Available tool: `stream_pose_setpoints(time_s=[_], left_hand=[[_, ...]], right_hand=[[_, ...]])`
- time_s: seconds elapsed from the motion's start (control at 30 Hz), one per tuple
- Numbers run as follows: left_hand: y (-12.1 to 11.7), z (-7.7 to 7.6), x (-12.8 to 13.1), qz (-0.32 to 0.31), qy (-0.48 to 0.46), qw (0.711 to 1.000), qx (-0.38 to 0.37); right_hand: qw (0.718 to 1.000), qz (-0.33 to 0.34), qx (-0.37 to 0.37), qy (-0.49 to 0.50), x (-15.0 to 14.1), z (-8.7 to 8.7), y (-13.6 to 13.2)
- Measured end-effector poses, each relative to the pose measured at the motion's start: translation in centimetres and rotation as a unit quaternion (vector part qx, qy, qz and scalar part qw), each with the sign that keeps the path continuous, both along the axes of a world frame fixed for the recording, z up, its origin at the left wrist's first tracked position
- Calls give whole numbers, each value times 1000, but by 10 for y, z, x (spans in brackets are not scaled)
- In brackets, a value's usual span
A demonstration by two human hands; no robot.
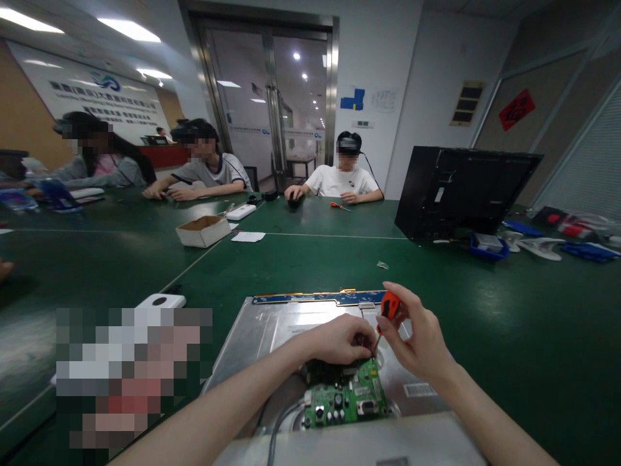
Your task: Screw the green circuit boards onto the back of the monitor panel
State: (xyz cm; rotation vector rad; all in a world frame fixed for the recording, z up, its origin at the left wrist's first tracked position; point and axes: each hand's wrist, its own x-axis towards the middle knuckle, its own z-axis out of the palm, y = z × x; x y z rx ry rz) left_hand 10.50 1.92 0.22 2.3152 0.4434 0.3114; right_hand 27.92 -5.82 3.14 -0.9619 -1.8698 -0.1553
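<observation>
My right hand [420, 336] grips a small screwdriver [389, 304] with an orange and black handle, its shaft slanting down to the top corner of a green circuit board [347, 398]. Beside the tip, my left hand [345, 339] is closed, fingers curled down at the board's upper edge; what they pinch, if anything, is hidden. The board lies on the silvery metal back of a flat display panel [264, 340]. A narrow blue circuit strip [301, 299] runs along the panel's far edge. From the board's left side a grey cable [277, 427] trails toward me.
Beyond the panel stand an open cardboard box [204, 233] and, at right, a large black monitor [453, 194]. Near it lies a blue tray [488, 246]. A white device [160, 301] is at left. Across the green table [310, 259] sit several people, one near another orange screwdriver [339, 206].
</observation>
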Motion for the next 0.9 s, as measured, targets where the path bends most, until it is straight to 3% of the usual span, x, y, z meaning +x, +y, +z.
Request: stream_pose_setpoints(time_s=[0.6,0.9], left_hand=[[-1,-3,1,7,-1,1000,-18],[-2,2,-1,5,4,1000,-16]], right_hand=[[999,-25,28,5,0,-6,3],[1000,7,-5,-5,-1,4,-4]])
